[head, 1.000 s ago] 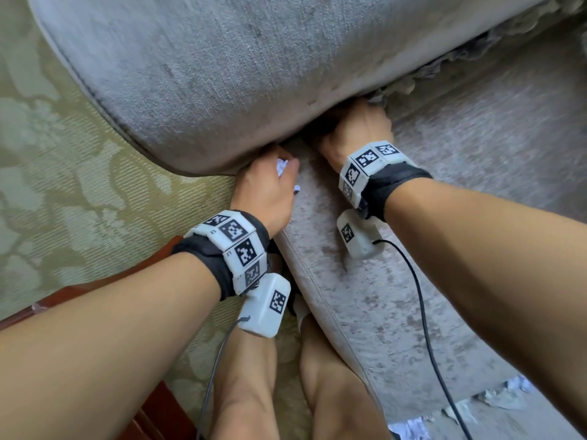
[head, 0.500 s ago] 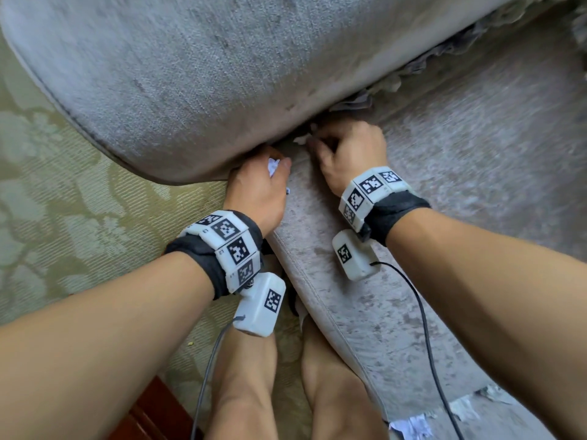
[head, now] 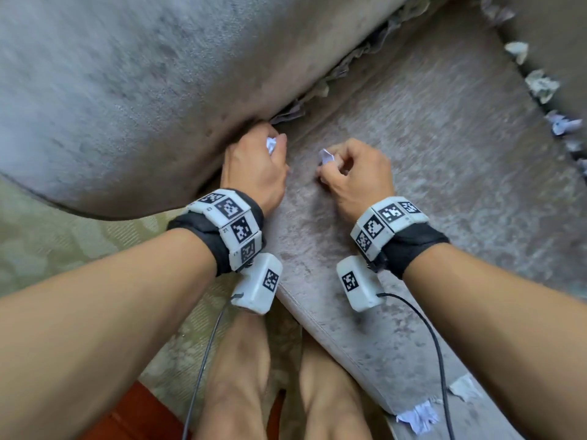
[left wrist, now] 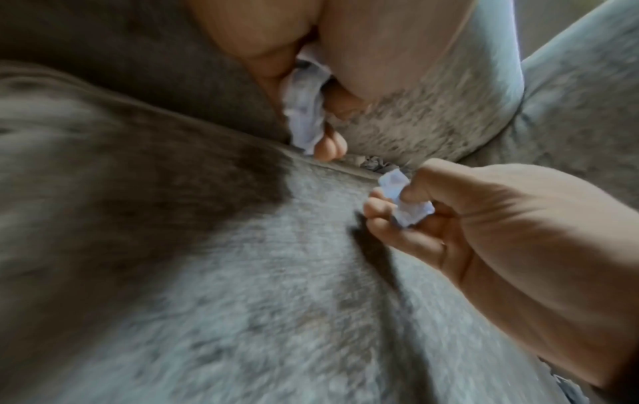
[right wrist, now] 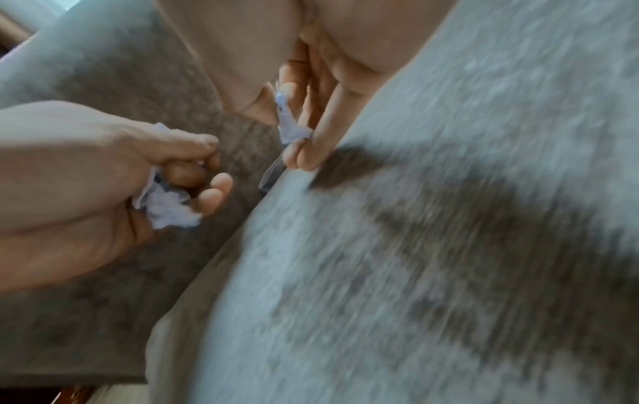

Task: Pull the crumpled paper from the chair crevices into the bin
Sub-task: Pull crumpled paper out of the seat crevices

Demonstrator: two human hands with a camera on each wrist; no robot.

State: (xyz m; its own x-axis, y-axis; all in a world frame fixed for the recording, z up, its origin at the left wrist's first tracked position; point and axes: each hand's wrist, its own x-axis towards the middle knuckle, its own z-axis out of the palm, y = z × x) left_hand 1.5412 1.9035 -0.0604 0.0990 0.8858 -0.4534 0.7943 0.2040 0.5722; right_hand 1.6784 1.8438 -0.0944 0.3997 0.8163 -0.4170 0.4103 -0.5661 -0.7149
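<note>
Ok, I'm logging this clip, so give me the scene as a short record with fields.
left hand: left hand grips a paper wad at the armrest crevice
right hand: right hand pinches a paper scrap over the seat cushion
still lodged: crumpled paper along the armrest crevice, more pieces along the far crevice
bin: not in view

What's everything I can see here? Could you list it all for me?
Armrest: one, grey, upper left.
Seat cushion: one, grey, centre and right.
Paper scraps in crevices: several, pale, along the seat's edges.
Paper scraps at seat front: a few, white, lower right.
Carpet: green, patterned, left.
Wrist bands: two, black with white tags.
Feet: two, bare, bottom.
Left hand: holds crumpled white paper.
Right hand: pinches a white paper piece.
</note>
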